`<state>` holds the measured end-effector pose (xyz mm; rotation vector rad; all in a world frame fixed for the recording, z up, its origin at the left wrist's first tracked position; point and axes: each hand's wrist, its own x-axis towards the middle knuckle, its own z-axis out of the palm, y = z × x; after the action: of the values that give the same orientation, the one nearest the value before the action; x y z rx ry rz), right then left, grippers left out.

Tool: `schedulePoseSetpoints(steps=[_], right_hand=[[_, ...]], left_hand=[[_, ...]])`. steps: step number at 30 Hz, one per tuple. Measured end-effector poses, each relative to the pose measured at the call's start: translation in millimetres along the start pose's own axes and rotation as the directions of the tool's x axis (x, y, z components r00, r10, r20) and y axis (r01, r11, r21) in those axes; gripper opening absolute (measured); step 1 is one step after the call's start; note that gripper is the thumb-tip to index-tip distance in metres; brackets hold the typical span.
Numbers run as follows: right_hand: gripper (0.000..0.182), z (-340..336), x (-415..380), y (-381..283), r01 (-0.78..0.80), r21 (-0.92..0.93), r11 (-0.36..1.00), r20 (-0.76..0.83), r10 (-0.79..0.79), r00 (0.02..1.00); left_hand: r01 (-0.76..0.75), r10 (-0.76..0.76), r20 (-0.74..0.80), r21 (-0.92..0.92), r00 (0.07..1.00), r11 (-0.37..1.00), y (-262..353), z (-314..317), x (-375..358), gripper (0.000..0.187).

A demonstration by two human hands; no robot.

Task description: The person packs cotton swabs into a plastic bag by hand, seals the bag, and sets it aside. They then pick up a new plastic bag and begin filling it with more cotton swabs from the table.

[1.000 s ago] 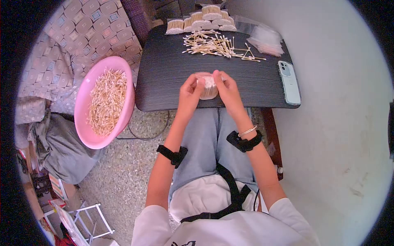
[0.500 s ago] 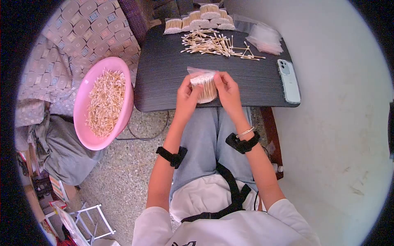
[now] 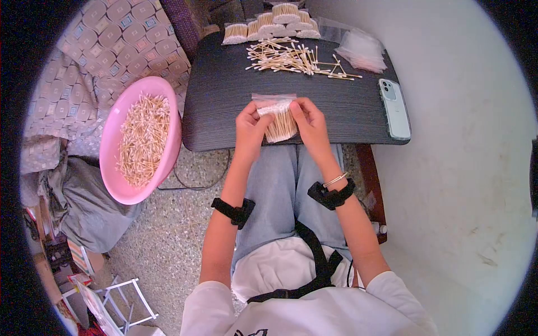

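Note:
A clear zip bag of cotton swabs (image 3: 281, 124) is held upright over the near edge of the black table (image 3: 218, 106). My left hand (image 3: 251, 127) grips its left side, thumb across the front. On the right side, my right hand (image 3: 311, 123) pinches the bag near its upper corner. The bag's clear top strip rises above the white swab tips. Fingers behind the bag are hidden. Farther back on the table lies a loose heap of cotton swabs (image 3: 288, 58).
Filled swab bags (image 3: 272, 25) are stacked at the table's back. Flat clear bags (image 3: 363, 51) lie at back right, above a phone (image 3: 395, 109). A pink basin (image 3: 130, 193) full of swabs stands left of the table. A wall (image 3: 459, 140) borders the right side.
My left hand has shifted slightly left along the bag, and the bag's top strip now shows wider and straighter. My right hand has hardly moved.

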<state>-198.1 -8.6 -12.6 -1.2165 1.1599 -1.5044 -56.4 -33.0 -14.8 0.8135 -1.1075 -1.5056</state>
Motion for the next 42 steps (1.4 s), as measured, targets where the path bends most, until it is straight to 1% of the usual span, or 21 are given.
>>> schedulePoseSetpoints(steps=[3,6,9,12,13,15,18,21,24,27,30,33,36,39,42], right_hand=[[0.021,0,0,-2,-0.010,0.029,1.000,0.015,0.010,1.000],[0.019,0,1,-1,-0.011,0.049,0.999,0.030,0.009,0.999],[0.021,-1,1,-1,-0.007,0.076,0.997,0.038,0.004,0.999],[0.023,0,3,0,0.062,0.130,0.990,0.002,-0.063,0.998],[0.023,0,4,1,0.058,0.125,0.990,0.005,-0.059,0.998],[0.023,0,4,3,0.051,0.112,0.992,0.010,-0.052,0.999],[0.024,-2,4,3,0.026,0.081,0.996,0.010,-0.027,1.000],[0.024,0,2,0,0.002,0.111,0.994,0.033,-0.006,0.999],[0.025,-1,3,1,0.068,0.067,0.995,0.030,-0.070,0.997],[0.026,-2,2,0,0.045,0.037,0.998,0.040,-0.046,0.998],[0.026,-3,2,2,0.064,-0.025,0.998,0.047,-0.063,0.997],[0.026,-3,2,3,0.075,-0.022,0.997,0.049,-0.074,0.996],[0.026,-2,2,4,0.079,0.044,0.996,0.055,-0.081,0.995],[0.025,-1,2,3,0.062,0.067,0.996,0.045,-0.065,0.997],[0.024,-3,2,5,0.066,0.073,0.995,0.052,-0.070,0.996]], left_hand=[[-0.004,0.004,-0.018,0.000,1.000,1.000,2,3,0,0.026],[-0.012,0.011,-0.037,-0.045,0.999,0.999,5,9,0,0.021],[-0.072,0.073,-0.041,0.016,0.997,0.997,2,11,-4,0.015],[-0.338,0.331,-0.119,-0.047,0.936,0.940,-9,16,-1,0.018],[-0.315,0.324,-0.112,0.090,0.939,0.945,-8,15,-1,0.018],[-0.255,0.309,-0.104,0.356,0.945,0.899,-4,12,-5,0.017],[-0.334,0.443,-0.108,0.509,0.890,0.793,1,18,-10,0.013],[-0.370,0.558,-0.010,0.737,0.830,0.565,6,14,-11,0.011],[-0.422,0.627,0.039,0.771,0.778,0.476,10,24,-13,0.016],[-0.330,0.527,-0.079,0.699,0.846,0.634,6,27,-14,0.016],[-0.348,0.550,-0.024,0.753,0.835,0.559,9,28,-16,0.015],[-0.266,0.418,-0.151,0.572,0.896,0.776,11,32,-17,0.015],[-0.247,0.392,-0.122,0.599,0.912,0.761,15,29,-17,0.015],[-0.256,0.351,-0.142,0.448,0.926,0.857,5,22,-14,0.017],[-0.222,0.276,-0.183,0.269,0.944,0.937,1,22,-13,0.022]])
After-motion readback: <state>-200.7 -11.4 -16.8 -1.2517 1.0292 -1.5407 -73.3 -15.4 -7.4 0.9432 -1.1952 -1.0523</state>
